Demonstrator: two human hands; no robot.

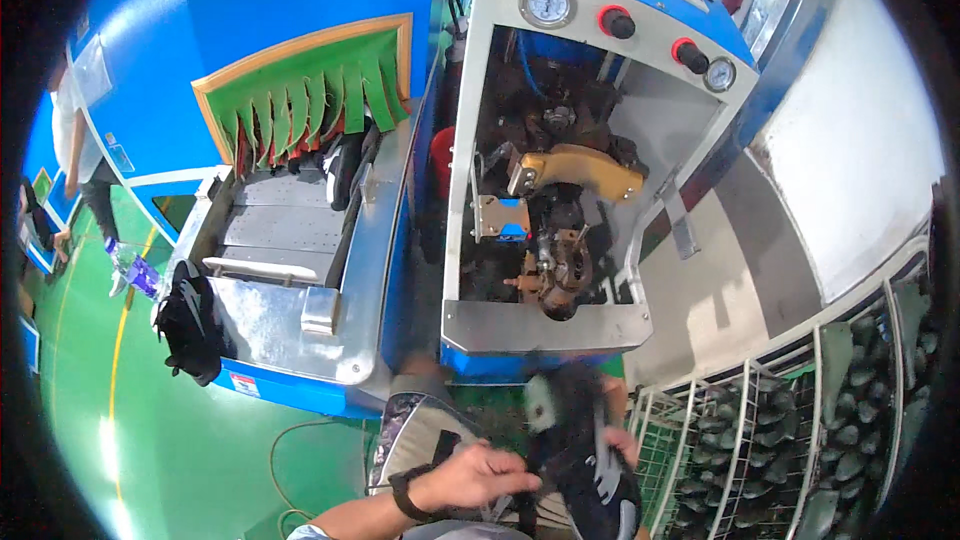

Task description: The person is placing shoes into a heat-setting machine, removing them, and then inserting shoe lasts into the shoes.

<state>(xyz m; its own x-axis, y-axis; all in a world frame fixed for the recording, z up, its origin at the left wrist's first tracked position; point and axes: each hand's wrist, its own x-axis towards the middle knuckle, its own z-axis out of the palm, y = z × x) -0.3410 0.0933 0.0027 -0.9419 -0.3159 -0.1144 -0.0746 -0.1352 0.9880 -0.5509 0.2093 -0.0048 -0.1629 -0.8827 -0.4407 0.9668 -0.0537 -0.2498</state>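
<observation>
A dark shoe is held low in the frame, right of centre, below the open machine. The left hand is closed on its heel end; the right hand is largely hidden behind it, its grip not discernible. The shoe is judged light and pliable in the upper, stiffer at the sole, and best gripped there. Racked shoes fill the lower right.
</observation>
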